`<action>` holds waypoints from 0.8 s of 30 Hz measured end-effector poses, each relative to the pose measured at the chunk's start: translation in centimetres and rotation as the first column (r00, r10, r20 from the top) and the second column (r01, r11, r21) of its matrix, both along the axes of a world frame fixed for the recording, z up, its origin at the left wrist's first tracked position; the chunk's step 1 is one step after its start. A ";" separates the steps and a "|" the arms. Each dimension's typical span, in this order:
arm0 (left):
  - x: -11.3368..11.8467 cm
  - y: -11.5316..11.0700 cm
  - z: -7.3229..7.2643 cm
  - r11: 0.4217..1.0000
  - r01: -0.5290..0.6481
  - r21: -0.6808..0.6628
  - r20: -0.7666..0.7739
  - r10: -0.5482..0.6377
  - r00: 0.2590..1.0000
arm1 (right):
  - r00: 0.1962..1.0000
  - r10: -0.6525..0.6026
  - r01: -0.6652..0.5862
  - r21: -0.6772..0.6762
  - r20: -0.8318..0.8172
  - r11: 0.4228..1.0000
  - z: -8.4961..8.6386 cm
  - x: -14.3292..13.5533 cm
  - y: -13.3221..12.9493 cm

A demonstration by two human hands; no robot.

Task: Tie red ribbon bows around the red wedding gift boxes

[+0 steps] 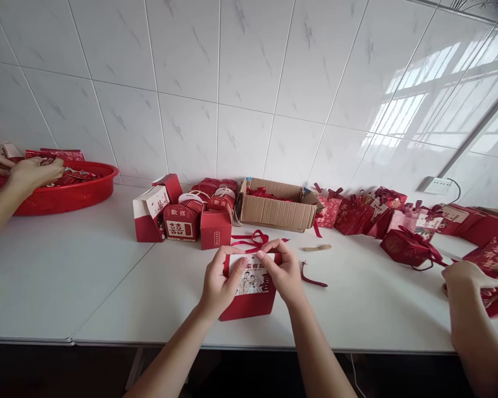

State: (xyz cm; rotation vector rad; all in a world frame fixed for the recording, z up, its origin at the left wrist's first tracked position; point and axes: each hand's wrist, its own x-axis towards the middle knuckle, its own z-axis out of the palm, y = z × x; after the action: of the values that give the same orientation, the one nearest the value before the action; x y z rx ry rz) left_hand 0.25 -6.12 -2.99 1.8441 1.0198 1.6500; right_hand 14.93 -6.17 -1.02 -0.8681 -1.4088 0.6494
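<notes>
In front of me on the white table (116,309) stands a red gift box (247,307) with a white printed panel showing a cartoon couple. My left hand (222,279) grips its top left edge, thumb on the front and fingers behind. At the top right, my right hand (283,272) pinches the same edge, its thumb close to the middle. A loose red ribbon (257,239) lies looped just behind the box. Whether either hand also holds the ribbon is hidden by the fingers. Right of the box lie a curved dark red strip (313,281) and a short tan strip (317,248).
Several red candy boxes (181,224) stand behind to the left, beside an open cardboard box (276,213). A co-worker's hands (35,171) are over a red basin (95,188). At right, another person's hand (467,276) works among ribbon-tied boxes (406,246).
</notes>
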 end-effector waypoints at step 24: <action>0.3 0.4 -0.2 0.998 0.047 -0.048 0.058 -0.044 0.997 | 0.999 0.038 -0.037 0.116 -0.008 0.993 -0.6 0.1 -0.2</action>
State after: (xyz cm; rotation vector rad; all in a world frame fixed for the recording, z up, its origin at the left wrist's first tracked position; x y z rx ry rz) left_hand 0.50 -5.73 -3.19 1.7661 0.9787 1.6270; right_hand 15.03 -6.35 -1.61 -0.7477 -1.4422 0.5938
